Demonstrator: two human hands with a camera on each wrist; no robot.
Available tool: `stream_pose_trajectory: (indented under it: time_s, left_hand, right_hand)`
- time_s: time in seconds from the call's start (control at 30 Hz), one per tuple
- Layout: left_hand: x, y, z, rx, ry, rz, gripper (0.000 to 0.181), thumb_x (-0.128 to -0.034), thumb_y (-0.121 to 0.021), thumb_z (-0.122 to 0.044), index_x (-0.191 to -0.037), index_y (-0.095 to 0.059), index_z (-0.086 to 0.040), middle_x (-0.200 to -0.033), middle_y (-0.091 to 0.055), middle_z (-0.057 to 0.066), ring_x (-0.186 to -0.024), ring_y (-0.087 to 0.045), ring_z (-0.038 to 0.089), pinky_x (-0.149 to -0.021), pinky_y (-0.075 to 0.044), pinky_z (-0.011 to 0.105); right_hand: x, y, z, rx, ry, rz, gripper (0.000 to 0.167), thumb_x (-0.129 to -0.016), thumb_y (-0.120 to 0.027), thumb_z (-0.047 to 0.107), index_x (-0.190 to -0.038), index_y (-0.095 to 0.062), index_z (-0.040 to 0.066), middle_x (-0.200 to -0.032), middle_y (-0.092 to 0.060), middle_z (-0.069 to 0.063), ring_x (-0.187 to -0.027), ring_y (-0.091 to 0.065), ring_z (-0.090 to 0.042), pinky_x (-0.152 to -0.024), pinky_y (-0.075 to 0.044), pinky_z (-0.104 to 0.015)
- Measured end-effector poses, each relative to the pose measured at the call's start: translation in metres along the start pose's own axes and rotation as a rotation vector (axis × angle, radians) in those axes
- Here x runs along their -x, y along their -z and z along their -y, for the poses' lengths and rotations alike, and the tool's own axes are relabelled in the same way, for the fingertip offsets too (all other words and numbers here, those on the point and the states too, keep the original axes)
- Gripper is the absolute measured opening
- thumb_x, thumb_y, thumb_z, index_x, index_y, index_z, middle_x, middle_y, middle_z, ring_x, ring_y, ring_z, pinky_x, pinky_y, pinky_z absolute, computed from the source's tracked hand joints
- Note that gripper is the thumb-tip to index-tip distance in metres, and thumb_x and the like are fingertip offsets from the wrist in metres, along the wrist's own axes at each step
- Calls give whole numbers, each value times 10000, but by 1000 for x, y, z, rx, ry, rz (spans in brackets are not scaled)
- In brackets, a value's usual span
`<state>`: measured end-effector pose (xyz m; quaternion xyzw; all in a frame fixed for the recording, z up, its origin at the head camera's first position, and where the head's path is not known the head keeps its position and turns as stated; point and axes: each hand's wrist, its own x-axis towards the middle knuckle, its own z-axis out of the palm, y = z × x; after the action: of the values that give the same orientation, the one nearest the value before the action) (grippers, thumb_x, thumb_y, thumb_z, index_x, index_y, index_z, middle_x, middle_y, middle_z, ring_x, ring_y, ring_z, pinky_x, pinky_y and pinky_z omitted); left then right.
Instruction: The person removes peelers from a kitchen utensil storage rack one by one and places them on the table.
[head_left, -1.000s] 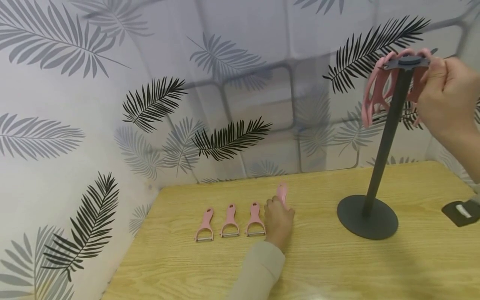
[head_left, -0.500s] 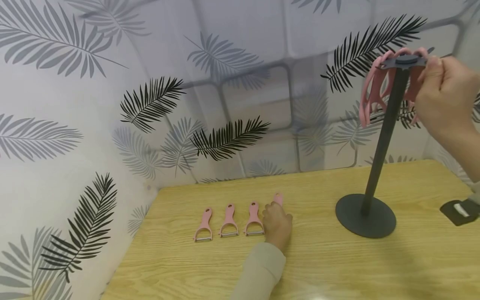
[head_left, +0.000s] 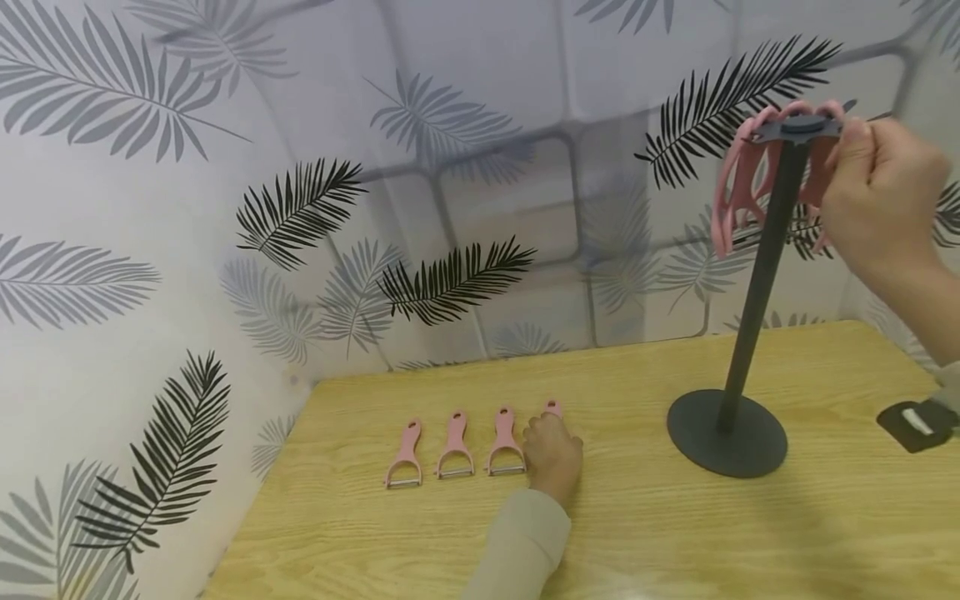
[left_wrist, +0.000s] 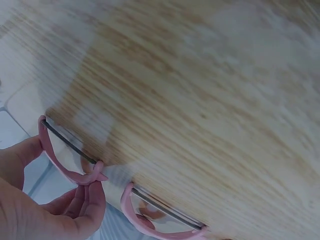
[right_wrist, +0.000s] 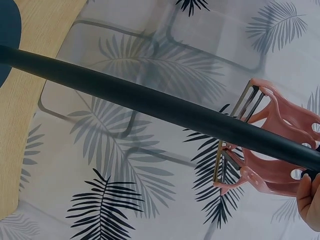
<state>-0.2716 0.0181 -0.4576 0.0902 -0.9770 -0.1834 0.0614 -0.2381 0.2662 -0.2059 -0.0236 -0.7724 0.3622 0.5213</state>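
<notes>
My left hand [head_left: 553, 454] pinches a pink Y-shaped peeler [head_left: 553, 407] at the right end of a row on the table. In the left wrist view, thumb and fingers grip both sides of its bladed head [left_wrist: 75, 177], and a neighbouring peeler [left_wrist: 131, 215] lies beside it. Three peelers make up the rest of the row: left [head_left: 410, 437], middle [head_left: 457, 429] and right [head_left: 504, 425]. At upper right, my right hand [head_left: 885, 196] holds the top edge of a dark stand [head_left: 761, 275]. Pink peelers [right_wrist: 280, 120] hang from the stand's hooks, heads down; some overlap.
The stand's round base [head_left: 727, 433] rests on the wooden table [head_left: 637, 517]. A black item with a white patch [head_left: 917, 423] is at the right, by the right sleeve. Leaf-patterned wall covering [head_left: 510, 200] rises behind the table's back edge.
My left hand has drawn its peeler nearer to me, so the handle end now sits level with the row. The right hand keeps its hold on the stand. The head view has shifted slightly.
</notes>
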Motion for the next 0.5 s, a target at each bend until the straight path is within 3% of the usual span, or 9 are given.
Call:
stream_pose_trajectory:
  time_s: [0.1, 0.37, 0.5]
  left_hand:
    - [0, -1, 0, -6, -4, 3, 306, -748, -746, -234, -892, -640, 14, -856, -618, 122, -803, -594, 265, -653, -538, 359]
    - [0, 0, -1, -36, 22, 26, 401, -730, -757, -331, -926, -631, -5, -869, -613, 112, -837, -600, 266, -734, -530, 391]
    - [2, 1, 0, -25, 10, 22, 432, -730, -755, -349, -951, -623, -2, -896, -607, 123, -866, -594, 287, -779, -512, 424]
  right_hand:
    - [0, 1, 0, 3, -17, 1, 332, -997, -374, 236, -668, -415, 226, -604, -328, 278, -499, -298, 124, -475, -229, -43]
    - [0, 3, 4, -1, -64, 17, 329, -992, -370, 226, -666, -412, 259, -584, -335, 262, -495, -297, 85, -466, -220, -82]
    - [0, 5, 5, 15, -80, 21, 340, -985, -368, 247, -650, -423, 218, -572, -329, 276, -511, -300, 75, -466, -217, -93]
